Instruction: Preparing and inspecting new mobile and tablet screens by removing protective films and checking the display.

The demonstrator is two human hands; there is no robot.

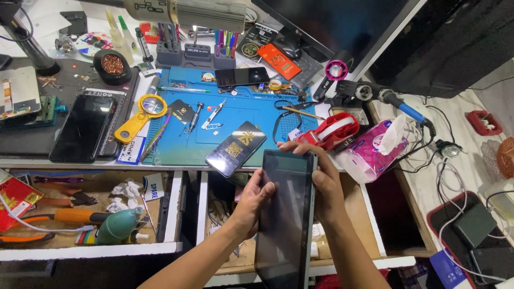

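A dark tablet (286, 214) stands upright on its long side over an open drawer, its black screen facing left. My left hand (251, 206) grips its left edge with the thumb on the glass. My right hand (321, 179) wraps the top right corner and back, fingers curled over the top edge. Both forearms come up from the bottom of the view. Just beyond the tablet a black phone (235, 148) lies tilted on the blue work mat (182, 147).
The mat carries tweezers, a screwdriver, a second black phone (242, 76) and a yellow magnifier (140, 115). A red tape dispenser (332, 131) and pink tissue pack (372, 150) sit right of my hands. Another dark phone (83, 128) lies left. Two open drawers (91, 214) hold tools.
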